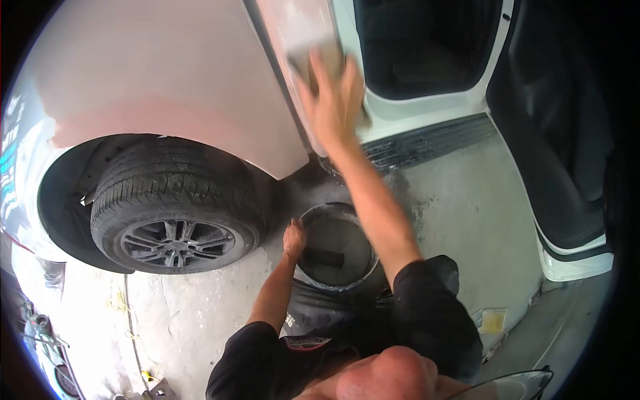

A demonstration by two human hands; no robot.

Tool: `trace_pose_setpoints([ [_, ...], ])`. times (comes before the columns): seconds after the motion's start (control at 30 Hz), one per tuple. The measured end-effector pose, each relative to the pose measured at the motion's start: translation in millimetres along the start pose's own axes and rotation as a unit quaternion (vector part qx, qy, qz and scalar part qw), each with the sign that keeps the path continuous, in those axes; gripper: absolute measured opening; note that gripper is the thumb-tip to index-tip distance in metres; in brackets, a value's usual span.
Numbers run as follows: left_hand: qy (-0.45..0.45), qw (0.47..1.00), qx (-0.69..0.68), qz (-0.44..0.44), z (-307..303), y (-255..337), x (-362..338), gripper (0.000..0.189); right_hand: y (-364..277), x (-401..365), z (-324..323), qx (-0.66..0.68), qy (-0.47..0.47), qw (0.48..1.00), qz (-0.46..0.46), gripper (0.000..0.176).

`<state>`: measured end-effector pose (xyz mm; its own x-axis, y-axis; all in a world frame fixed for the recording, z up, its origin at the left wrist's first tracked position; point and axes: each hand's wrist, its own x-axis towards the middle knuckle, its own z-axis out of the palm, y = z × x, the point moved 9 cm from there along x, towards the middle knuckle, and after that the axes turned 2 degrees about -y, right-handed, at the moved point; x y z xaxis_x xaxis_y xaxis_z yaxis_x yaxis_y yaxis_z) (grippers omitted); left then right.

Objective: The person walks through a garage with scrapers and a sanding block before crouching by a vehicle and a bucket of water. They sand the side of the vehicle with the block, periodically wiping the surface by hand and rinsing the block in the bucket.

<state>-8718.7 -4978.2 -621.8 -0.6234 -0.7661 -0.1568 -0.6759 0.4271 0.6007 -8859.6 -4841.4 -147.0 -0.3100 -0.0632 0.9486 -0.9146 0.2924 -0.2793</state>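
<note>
My right hand (333, 107) is raised against the car's door-side panel (293, 23), fingers pressed over a flat grey sanding pad (303, 61). Motion blurs the hand and the pad. Lower down, my left hand (294, 239) grips the left rim of a round dark bucket (363, 270) on the floor. Murky grey water (333, 233) fills part of the bucket, and a dark rectangular block (324, 259) shows in it. Pinkish sanded patches (160, 117) mark the pale fender beside the panel.
A wheel (177, 207) sits in the arch at left. To the right are the open door (560, 133), the doorway and a black ribbed step (433, 143). A yellowish square (494, 321) lies on the concrete floor. Yellow cord and equipment (50, 347) are at lower left.
</note>
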Motion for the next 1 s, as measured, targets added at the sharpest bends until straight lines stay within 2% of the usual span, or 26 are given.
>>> trace_pose_setpoints([
  [0.03,0.012,1.0,-0.008,0.012,-2,0,3,0.042,-13,37,-9,-0.007,0.044,0.998,-0.035,0.059],
  [0.07,0.026,0.999,-0.02,0.023,-2,2,6,0.042,-20,58,-14,-0.001,0.047,0.998,-0.035,0.058],
  [0.13,0.051,0.998,-0.022,0.043,2,3,-2,0.042,-11,43,-10,0.003,0.032,0.998,-0.05,0.062],
  [0.27,0.139,0.977,0.07,0.148,-14,29,-18,0.043,47,-107,3,-0.03,-0.059,0.998,0.008,0.064],
  [0.3,0.17,0.964,0.101,0.179,-18,41,-29,0.044,56,-128,-2,-0.019,-0.095,0.994,0.051,0.064],
  [0.33,0.161,0.954,0.109,0.228,-21,56,-45,0.043,63,-146,-8,-0.006,-0.131,0.987,0.096,0.064],
  [0.4,0.15,0.923,0.128,0.33,-27,91,-69,0.042,76,-157,-33,0.083,-0.075,0.982,0.153,0.064],
  [0.5,0.003,0.905,0.197,0.376,39,77,-60,0.036,111,-172,-52,0.165,-0.041,0.955,0.244,0.065],
  [0.53,-0.131,0.943,0.166,0.256,48,87,-61,0.031,126,-178,-53,0.186,-0.036,0.943,0.273,0.065],
  [0.57,-0.21,0.944,0.178,0.184,63,87,-59,0.032,148,-193,-52,0.233,-0.013,0.911,0.341,0.064],
  [0.63,-0.293,0.919,0.235,0.117,108,70,-49,0.032,178,-222,-51,0.339,0.04,0.815,0.468,0.06],
  [0.67,-0.31,0.909,0.257,0.106,130,61,-42,0.032,186,-231,-55,0.379,0.063,0.77,0.509,0.059],
  [0.73,-0.32,0.898,0.29,0.088,166,39,-31,0.033,205,-245,-70,0.351,0.079,0.769,0.529,0.057],
  [0.8,-0.316,0.894,0.308,0.075,191,19,-29,0.034,224,-260,-82,0.27,0.053,0.798,0.536,0.054],
  [0.9,-0.311,0.892,0.323,0.063,216,0,-33,0.036,248,-288,-81,0.29,0.056,0.774,0.56,0.052],
  [1.0,-0.319,0.887,0.329,0.055,215,2,-37,0.038,257,-287,-85,0.302,0.058,0.765,0.566,0.053],
])
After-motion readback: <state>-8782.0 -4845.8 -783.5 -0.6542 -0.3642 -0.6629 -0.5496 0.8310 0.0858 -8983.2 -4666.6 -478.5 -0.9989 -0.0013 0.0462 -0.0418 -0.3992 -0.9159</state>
